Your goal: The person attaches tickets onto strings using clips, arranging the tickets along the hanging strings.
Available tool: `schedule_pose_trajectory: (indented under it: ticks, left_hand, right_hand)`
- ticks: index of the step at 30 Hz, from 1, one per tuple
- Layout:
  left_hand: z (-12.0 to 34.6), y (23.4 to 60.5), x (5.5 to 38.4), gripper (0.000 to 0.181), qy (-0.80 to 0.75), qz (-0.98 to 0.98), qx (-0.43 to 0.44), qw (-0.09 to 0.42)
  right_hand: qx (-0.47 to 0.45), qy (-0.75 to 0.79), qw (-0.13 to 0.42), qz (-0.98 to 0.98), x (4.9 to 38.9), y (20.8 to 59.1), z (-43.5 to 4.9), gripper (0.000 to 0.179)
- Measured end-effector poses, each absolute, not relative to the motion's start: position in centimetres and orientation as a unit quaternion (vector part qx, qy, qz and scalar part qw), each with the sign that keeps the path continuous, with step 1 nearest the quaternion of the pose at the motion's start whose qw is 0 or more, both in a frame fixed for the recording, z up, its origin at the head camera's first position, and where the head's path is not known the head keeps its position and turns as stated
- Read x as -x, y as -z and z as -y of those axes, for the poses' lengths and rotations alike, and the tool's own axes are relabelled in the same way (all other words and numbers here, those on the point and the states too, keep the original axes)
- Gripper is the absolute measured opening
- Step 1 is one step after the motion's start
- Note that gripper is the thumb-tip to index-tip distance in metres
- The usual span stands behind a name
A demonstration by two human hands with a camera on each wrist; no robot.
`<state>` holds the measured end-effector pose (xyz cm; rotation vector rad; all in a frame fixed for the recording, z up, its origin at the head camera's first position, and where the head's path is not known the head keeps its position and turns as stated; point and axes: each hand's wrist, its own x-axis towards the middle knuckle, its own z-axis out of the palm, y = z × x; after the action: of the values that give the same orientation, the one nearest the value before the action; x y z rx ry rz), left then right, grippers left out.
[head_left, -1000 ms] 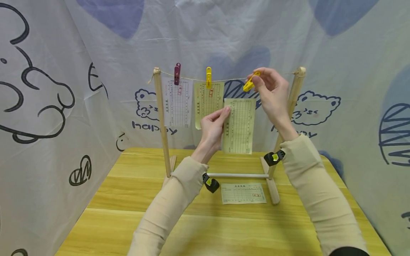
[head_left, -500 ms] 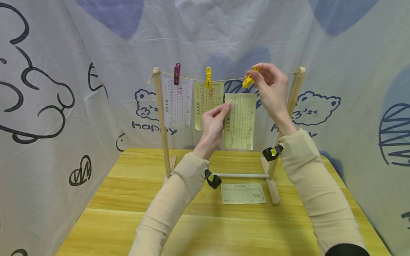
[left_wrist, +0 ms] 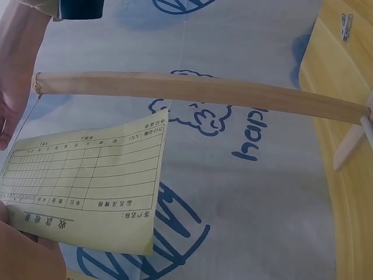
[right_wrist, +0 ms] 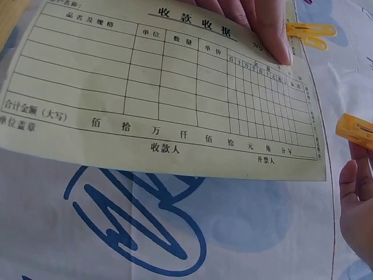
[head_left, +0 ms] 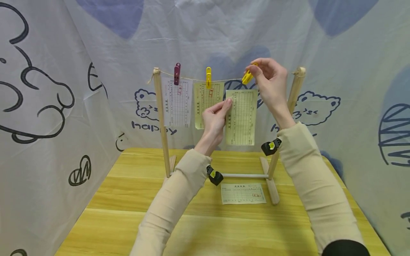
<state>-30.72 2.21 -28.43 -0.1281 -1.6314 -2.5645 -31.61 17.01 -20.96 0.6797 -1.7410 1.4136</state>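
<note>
1. The left hand [head_left: 214, 122] pinches a pale yellow slip [head_left: 241, 121] near its upper left corner, thumb in front; the slip hangs upright, its top edge just below the string [head_left: 230, 79].
2. The right hand [head_left: 273, 83], fingers curled, pinches a yellow peg [head_left: 248, 77] tilted above the slip; whether the peg touches the string is unclear.
3. The step in hand appears to be lining up slip and peg. The next move likely calls for raising the slip's edge to the string and spreading the peg's jaws over both.
4. Beyond the hands, a purple peg [head_left: 177, 74] and another yellow peg [head_left: 209, 79] hold two hung slips [head_left: 177, 106]; one loose slip [head_left: 243, 194] lies on the bench [head_left: 128, 213].
</note>
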Motion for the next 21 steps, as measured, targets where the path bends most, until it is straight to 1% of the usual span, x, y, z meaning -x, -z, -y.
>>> schedule_pose_trajectory:
  ticks: [11,16,21]
  left_hand:
    - [-2.2,28.1,31.2,0.027,0.84,0.537,0.043,0.064]
    - [-2.3,27.9,31.3,0.027,0.836,0.543,0.04,0.067]
    - [-2.3,27.7,31.4,0.028,0.835,0.544,0.034,0.073]
  right_hand:
    - [-0.259,-0.552,0.395,0.687,32.4,20.1,-16.7,0.02]
    - [-0.237,-0.552,0.389,0.699,32.6,19.6,-16.4,0.022]
    - [-0.208,-0.558,0.376,0.71,32.9,19.0,-16.2,0.017]
